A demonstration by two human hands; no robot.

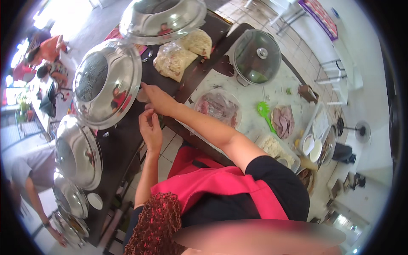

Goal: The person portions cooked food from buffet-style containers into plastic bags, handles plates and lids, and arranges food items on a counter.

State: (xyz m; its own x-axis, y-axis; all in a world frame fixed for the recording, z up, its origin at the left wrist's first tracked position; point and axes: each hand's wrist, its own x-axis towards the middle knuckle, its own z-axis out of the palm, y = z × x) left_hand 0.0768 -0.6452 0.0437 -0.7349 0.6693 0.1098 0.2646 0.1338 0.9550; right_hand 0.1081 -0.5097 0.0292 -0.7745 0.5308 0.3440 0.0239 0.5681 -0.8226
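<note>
My right hand [158, 99] reaches over the dark table, its fingers around the edge of a small white round dish [142, 95]; whether it grips the dish is unclear. Just below it, my left hand [150, 130] is raised with loosely bent fingers and nothing visible in it. Close by on the left stands a shiny steel chafing dish with a domed, glass-topped lid [110, 84]. Two plastic bags of pale, rice-like food [173, 60] lie beyond my right hand. Under my right forearm, a plastic-covered plate of meat [220, 106] is partly hidden.
Further lidded chafing dishes [78, 153] line the dark table [116, 156]. On the pale table [255, 95] are a glass-lidded pot [257, 57], a green slotted spoon [266, 116], a cloth [283, 121] and a food tub [275, 149]. Someone's arm [38, 202] reaches in at the lower left.
</note>
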